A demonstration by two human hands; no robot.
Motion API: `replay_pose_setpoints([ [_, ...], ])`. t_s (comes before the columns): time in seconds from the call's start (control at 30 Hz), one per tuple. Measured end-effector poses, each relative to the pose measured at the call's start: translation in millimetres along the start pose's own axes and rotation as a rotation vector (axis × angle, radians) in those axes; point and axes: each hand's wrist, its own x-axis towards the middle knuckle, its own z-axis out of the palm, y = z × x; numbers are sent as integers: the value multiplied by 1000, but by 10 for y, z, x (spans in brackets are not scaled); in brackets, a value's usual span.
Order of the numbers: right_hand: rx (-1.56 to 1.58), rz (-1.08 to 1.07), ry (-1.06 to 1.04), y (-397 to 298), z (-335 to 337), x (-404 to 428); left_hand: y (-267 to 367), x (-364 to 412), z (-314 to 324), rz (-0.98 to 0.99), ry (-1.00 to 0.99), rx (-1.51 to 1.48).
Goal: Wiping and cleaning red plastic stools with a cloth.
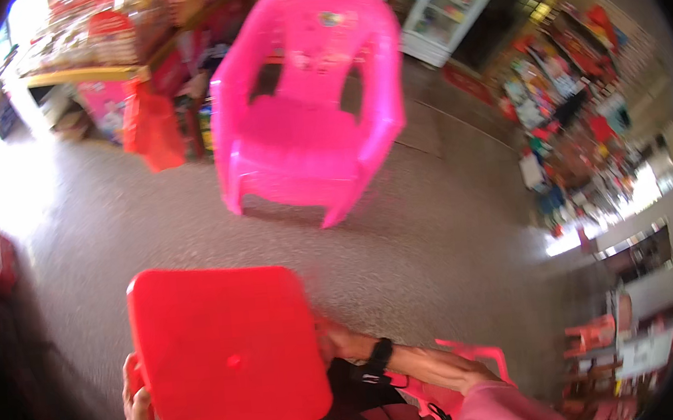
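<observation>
Directly before me is the square, round-cornered seat of a red plastic stool [228,315], with a small round mark near its middle. Any legs below the seat are hidden from this angle. My left hand [137,401] grips its left edge, the fingers partly behind it. On the opposite edge my right hand [342,342] has hold of it, blurred and partly covered; a black band [380,355] circles that wrist. Farther ahead a bright pink plastic armchair [305,128] stands on the floor, apart from the stool and both hands.
Left of the armchair hangs a red bag [152,130] by a counter stacked with packaged goods [111,37]. A glass-door refrigerator [450,5] stands behind. Cluttered goods [581,122] line the right side. A pinkish-red plastic chair [484,353] shows beside my right arm.
</observation>
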Motion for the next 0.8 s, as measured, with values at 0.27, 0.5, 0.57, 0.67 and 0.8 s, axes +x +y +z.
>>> replay_pose_setpoints([
  [0.27, -16, -150, 151, 846, -149, 929, -1181, 878, -899, -153, -367, -140],
  [0.5, -75, -289, 313, 1015, 927, 1078, -1953, 1102, -1909, -323, -428, -211],
  [0.57, -32, -297, 320, 1129, 963, 1183, -2147, 1149, -2104, -369, -422, -222],
  [0.67, -35, -294, 308, 1185, 953, 1374, -2224, 1131, -2435, -417, -351, -212],
  [0.8, -56, -284, 296, 1233, 762, 1488, -2533, 1243, -2320, -375, -263, -221],
])
